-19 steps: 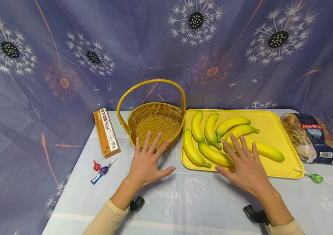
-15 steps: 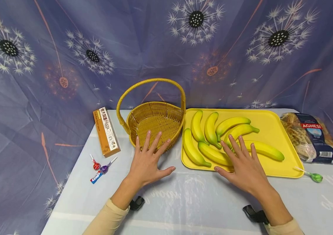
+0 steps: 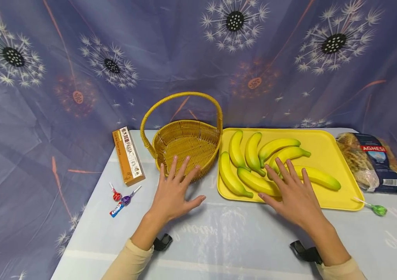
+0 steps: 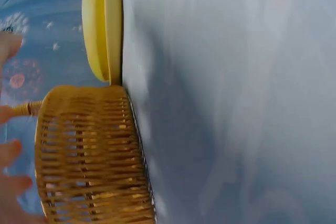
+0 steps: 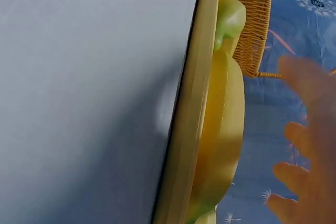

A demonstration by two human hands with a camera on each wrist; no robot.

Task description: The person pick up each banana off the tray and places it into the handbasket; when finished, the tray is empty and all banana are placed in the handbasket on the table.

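My left hand hovers with spread fingers at the near side of a brown wicker basket, which has a tall arched handle and nothing inside. In the left wrist view the fingertips show beside the basket's woven wall. My right hand, fingers also spread, is over the near edge of a yellow tray. Several bananas lie on that tray, among them a banana at its left end and a banana partly behind my right fingers. Neither hand holds anything.
Left of the basket stands a pasta box. Nearer lie a red lollipop, a purple lollipop and a small blue-and-red wrapped candy. To the tray's right are a pasta bag and a green lollipop. A dandelion-print curtain hangs behind.
The head view has shifted slightly. My left hand has drifted a little to the left; both hands keep their fingers spread. Basket, tray and bananas stay in place.
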